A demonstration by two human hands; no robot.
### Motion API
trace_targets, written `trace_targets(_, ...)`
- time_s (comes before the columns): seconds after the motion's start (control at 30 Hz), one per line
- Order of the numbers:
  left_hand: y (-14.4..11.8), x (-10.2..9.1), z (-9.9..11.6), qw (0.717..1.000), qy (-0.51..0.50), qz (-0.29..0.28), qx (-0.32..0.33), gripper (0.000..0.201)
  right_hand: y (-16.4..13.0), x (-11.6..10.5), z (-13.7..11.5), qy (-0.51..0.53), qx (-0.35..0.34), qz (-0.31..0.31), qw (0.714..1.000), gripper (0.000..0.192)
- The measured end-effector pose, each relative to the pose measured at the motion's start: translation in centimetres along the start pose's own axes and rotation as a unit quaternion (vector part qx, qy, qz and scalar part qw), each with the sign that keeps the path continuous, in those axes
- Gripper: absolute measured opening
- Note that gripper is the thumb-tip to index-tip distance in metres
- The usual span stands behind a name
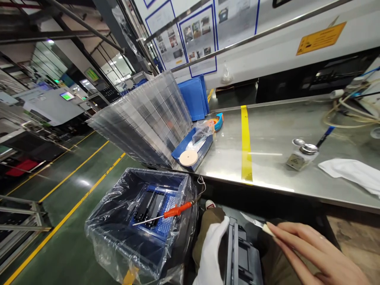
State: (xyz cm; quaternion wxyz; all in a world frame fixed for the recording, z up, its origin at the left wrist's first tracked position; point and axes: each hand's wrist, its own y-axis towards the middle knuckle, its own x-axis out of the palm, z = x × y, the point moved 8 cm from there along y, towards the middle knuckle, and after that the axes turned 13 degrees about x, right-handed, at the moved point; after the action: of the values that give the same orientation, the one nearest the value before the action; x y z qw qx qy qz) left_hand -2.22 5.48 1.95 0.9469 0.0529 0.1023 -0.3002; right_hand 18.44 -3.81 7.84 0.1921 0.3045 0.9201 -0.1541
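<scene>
Far left: green floor with yellow lines. Then a blue bin [118,245] lined with clear plastic, black parts inside, an orange-handled screwdriver [166,213] lying across its top, shaft pointing left. Above it, a leaning stack of clear trays [145,118] and a small blue tray [192,152] with a pale disc on the steel bench [267,130].

Lower centre: left hand [212,253], white-gloved, wrapped against the left edge of a black plastic part [242,255] held in the lap (fingers closed on it, thumb side hidden). Long axis of the part running away from the body, roughly upright in view.

Right of that: right hand [314,249], bare, fingers pinched narrow on a small blade-like tool [257,223], tip aimed left at the part's upper right corner, near but apparently not touching. Farther right on the bench: a small metal-capped bottle [303,155] and a white cloth [350,172].
</scene>
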Motion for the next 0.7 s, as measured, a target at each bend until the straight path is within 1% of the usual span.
trace_targets(0.1,0.5,0.1,-0.1,0.999,-0.012,-0.018,-0.032,0.051,0.3,0.2,0.4,0.008,0.022,-0.029,0.999,0.061)
trace_targets(0.23,2.3,0.8,0.3,0.995,-0.053,-0.076,-0.047,0.038,0.6,0.4,0.9,0.023,0.055,-0.067,0.996,0.063)
trace_targets(0.3,2.8,1.1,0.9,0.991,-0.077,-0.106,-0.032,0.039,0.6,0.4,0.9,0.037,0.075,-0.091,0.992,0.065)
trace_targets(0.4,2.9,1.2,2.2,0.984,-0.111,-0.141,0.008,0.045,0.4,1.2,0.4,0.06,0.104,-0.178,0.977,0.073)
trace_targets(0.47,2.7,1.3,3.0,0.978,-0.128,-0.16,0.033,0.044,0.1,1.7,-0.2,0.069,0.114,-0.23,0.964,0.082)
trace_targets(0.57,2.5,1.7,3.9,0.972,-0.149,-0.173,0.053,0.037,-0.2,1.9,-0.7,0.075,0.109,-0.256,0.958,0.088)
trace_targets(0.7,2.3,2.0,4.8,0.969,-0.173,-0.165,0.055,0.035,-0.5,2.0,-0.4,0.082,0.087,-0.28,0.953,0.084)
